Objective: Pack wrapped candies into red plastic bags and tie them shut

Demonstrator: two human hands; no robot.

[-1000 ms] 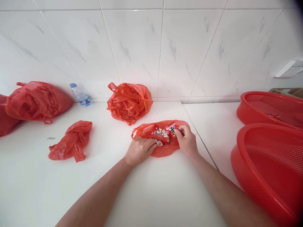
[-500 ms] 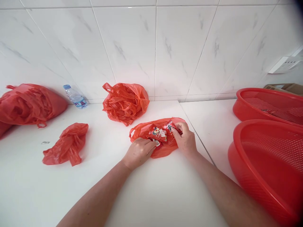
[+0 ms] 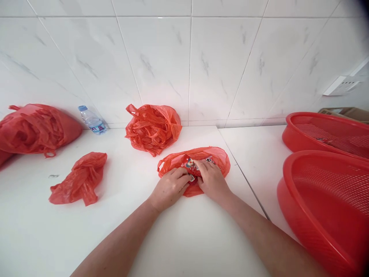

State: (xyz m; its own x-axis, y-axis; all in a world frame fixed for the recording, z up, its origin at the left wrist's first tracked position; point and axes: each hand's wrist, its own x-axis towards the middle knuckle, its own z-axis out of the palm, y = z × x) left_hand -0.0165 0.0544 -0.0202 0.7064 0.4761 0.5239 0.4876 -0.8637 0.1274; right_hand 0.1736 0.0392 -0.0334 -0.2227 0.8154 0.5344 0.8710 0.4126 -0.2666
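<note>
A red plastic bag (image 3: 223,159) lies spread on the white table, with several small red printed packets on it. The packet (image 3: 189,162) with a cartoon figure is partly covered by my right hand (image 3: 212,179), whose fingers and thumb close round its right side. Lower down, my left hand (image 3: 172,186) pinches a red packet (image 3: 192,178) with white lettering at the bag's near edge. Behind my right fingers, another packet (image 3: 210,158) with white lettering shows in part.
A bundle of red bags (image 3: 154,129) stands by the tiled wall, with a water bottle (image 3: 93,121) left of it. At far left sits a fuller red bag (image 3: 40,129); a crumpled one (image 3: 80,179) lies nearer. Two red baskets (image 3: 300,200) stand at right, beyond the table seam.
My right hand has moved left and nearer, from the packet on the right to the cartoon packet in the middle. My left hand stays on its packet. The view has tipped slightly up.
</note>
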